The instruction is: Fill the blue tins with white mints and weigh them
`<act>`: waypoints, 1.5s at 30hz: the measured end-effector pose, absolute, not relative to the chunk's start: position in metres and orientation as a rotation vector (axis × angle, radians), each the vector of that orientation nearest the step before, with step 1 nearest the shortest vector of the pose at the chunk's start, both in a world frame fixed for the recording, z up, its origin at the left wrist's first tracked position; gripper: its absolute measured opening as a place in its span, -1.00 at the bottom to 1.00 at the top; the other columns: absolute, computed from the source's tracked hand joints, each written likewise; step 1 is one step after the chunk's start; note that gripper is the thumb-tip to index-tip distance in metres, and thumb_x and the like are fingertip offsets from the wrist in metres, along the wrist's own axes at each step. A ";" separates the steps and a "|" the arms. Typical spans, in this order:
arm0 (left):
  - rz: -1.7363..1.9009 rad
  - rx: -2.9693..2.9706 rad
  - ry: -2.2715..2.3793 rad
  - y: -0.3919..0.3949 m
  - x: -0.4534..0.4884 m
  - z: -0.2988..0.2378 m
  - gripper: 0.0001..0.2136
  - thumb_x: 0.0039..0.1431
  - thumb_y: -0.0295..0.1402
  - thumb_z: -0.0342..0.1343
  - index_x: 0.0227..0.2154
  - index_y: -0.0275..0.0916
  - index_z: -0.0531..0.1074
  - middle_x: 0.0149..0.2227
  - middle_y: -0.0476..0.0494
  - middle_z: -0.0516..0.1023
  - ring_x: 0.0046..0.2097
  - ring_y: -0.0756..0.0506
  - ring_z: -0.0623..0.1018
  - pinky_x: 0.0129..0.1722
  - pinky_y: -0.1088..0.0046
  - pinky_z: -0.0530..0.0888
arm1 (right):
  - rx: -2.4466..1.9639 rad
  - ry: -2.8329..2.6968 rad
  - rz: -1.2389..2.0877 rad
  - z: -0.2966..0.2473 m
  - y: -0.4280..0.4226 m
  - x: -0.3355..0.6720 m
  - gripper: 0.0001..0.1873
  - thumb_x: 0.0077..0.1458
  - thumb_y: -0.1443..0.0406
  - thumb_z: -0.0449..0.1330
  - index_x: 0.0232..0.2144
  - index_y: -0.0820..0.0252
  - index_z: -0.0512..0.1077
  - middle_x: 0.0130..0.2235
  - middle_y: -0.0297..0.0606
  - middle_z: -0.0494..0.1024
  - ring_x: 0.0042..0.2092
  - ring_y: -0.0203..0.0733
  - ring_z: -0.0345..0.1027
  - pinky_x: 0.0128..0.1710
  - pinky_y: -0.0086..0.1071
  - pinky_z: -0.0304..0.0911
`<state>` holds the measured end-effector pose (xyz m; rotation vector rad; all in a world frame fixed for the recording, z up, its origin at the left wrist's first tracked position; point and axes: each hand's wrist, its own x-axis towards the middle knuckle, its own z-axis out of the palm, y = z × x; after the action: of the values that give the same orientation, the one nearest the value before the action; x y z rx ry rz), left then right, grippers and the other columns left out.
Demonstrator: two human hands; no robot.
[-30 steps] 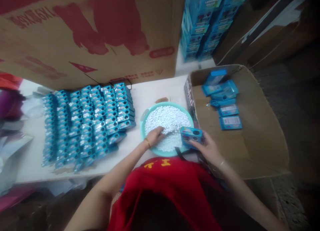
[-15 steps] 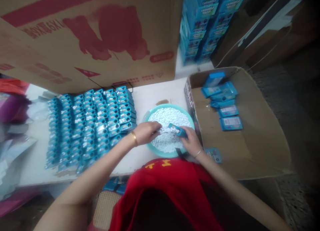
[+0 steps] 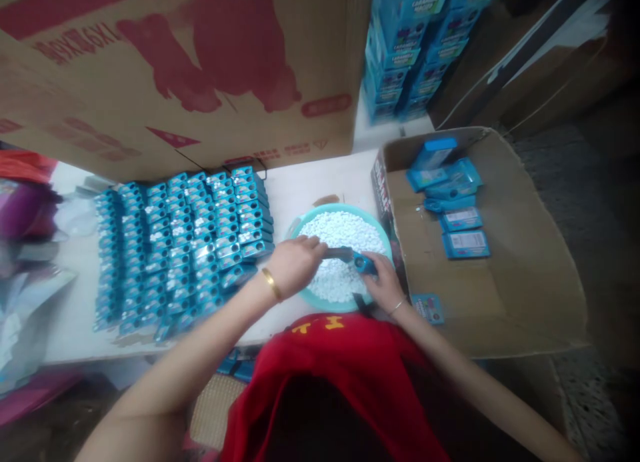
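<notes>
My left hand (image 3: 297,265) is closed round one end of a small narrow scoop (image 3: 340,253), which looks dark grey and blurred. The scoop's far end meets the top of a small blue box (image 3: 364,264), gripped in the fingers of my right hand (image 3: 384,285). Both hands are over a turquoise basin (image 3: 384,230) holding many small white pellets (image 3: 345,227). Whether pellets lie in the scoop or the box cannot be made out.
Rows of small blue boxes (image 3: 203,249) stand left of the basin on the white table (image 3: 320,172). At right is an open carton (image 3: 505,309) with several blue packs (image 3: 465,244) inside. Behind are a large printed carton (image 3: 240,55) and stacked blue cases (image 3: 395,62).
The scoop, earlier white with pellets over the basin, is now turned dark side up with its end at the box. My left hand has rolled over. My right hand stays about where it was.
</notes>
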<state>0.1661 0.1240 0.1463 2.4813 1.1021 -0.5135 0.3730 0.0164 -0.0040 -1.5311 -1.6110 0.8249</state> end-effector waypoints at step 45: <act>-0.581 2.567 1.044 0.117 0.191 0.169 -0.79 0.28 -0.48 -0.20 -0.26 -0.31 0.37 -0.32 -0.24 0.44 -0.22 -0.15 0.45 -0.23 0.32 0.42 | -1.512 -1.641 0.772 -0.005 0.023 0.366 -0.56 0.02 0.41 0.02 -0.01 0.11 0.28 -0.03 -0.14 0.41 0.06 0.00 0.25 0.14 0.01 0.15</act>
<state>0.1913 0.1174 0.1690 2.5670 1.0440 -0.5810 0.3656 0.0233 -0.0055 -1.5118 -1.6409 0.7718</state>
